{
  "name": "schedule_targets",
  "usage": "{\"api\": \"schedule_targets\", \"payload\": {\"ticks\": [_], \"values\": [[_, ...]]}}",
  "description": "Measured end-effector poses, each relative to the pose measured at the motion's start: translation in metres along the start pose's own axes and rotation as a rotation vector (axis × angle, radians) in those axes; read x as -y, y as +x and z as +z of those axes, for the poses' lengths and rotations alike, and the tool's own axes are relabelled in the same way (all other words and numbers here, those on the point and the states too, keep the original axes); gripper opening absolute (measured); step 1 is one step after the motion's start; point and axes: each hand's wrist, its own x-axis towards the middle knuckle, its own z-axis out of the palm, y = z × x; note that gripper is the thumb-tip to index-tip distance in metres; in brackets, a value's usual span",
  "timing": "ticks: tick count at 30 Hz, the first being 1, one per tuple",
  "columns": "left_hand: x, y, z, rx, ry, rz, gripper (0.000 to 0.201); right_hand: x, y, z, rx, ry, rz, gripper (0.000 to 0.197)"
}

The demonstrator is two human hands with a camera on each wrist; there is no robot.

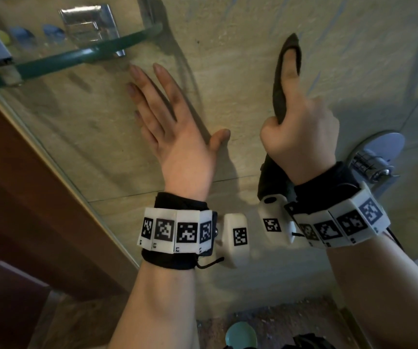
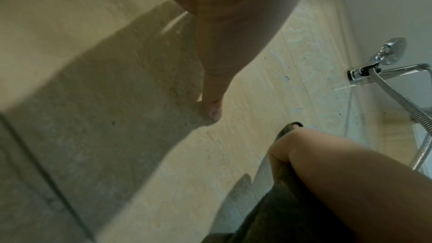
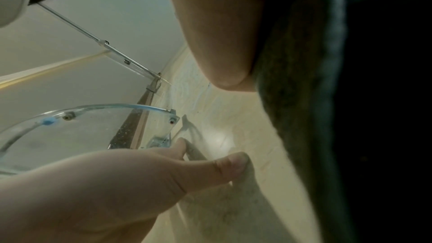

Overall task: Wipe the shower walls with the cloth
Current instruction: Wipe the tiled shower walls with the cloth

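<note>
The beige tiled shower wall (image 1: pixel 240 41) fills the head view. My right hand (image 1: pixel 301 132) grips a dark cloth (image 1: pixel 279 96), with the forefinger stretched up inside a fold of it and pressing the cloth to the wall. The rest of the cloth (image 3: pixel 304 99) hangs down past my wrist. My left hand (image 1: pixel 167 114) lies flat on the wall to the left, fingers straight and spread, thumb (image 2: pixel 214 110) touching the tile. In the left wrist view the right hand (image 2: pixel 315 163) holds the cloth (image 2: pixel 268 213) at lower right.
A curved glass corner shelf (image 1: pixel 82 54) with a chrome bracket (image 1: pixel 89 23) juts out at upper left, just above my left fingertips. A chrome shower fitting (image 1: pixel 371 162) and hose (image 2: pixel 397 103) sit at right. A glass panel edge (image 1: pixel 59 157) and brown wood run down the left.
</note>
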Motion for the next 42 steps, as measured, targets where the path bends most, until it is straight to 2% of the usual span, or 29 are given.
{"api": "schedule_targets", "payload": {"ticks": [9,12,14,17,22,25,27,30,35,38,42], "values": [[-0.004,-0.001,-0.009,0.026,0.027,-0.016,0.123,0.006,-0.013,0.005,0.078,0.148,-0.018,0.086],[-0.008,0.002,-0.019,0.124,-0.035,-0.043,0.115,0.005,-0.01,0.001,0.148,0.225,-0.058,0.084],[-0.009,0.003,-0.028,0.138,-0.091,-0.055,0.105,0.004,-0.007,-0.003,0.224,0.356,-0.095,0.082],[-0.009,0.007,-0.039,0.074,-0.177,-0.073,0.086,0.005,-0.002,-0.008,0.281,0.487,-0.141,0.08],[-0.002,0.017,-0.046,-0.156,-0.379,-0.19,0.06,0.008,0.006,-0.015,0.24,0.568,-0.165,0.079],[-0.002,0.02,-0.051,-0.254,-0.445,-0.281,0.071,0.013,0.01,-0.017,0.262,0.544,-0.206,0.079],[-0.003,0.022,-0.054,-0.252,-0.411,-0.339,0.085,0.02,0.013,-0.019,0.293,0.472,-0.233,0.08],[-0.004,0.025,-0.059,-0.131,-0.349,-0.427,0.099,0.027,0.017,-0.02,0.347,0.346,-0.258,0.081],[-0.004,0.038,-0.059,0.088,-0.293,-0.498,0.119,0.036,0.022,-0.022,0.362,0.147,-0.304,0.082],[-0.002,0.041,-0.053,0.137,-0.297,-0.481,0.128,0.043,0.023,-0.021,0.349,0.035,-0.317,0.08],[0.003,0.041,-0.047,0.15,-0.276,-0.479,0.13,0.039,0.025,-0.023,0.287,-0.049,-0.229,0.081]]}}
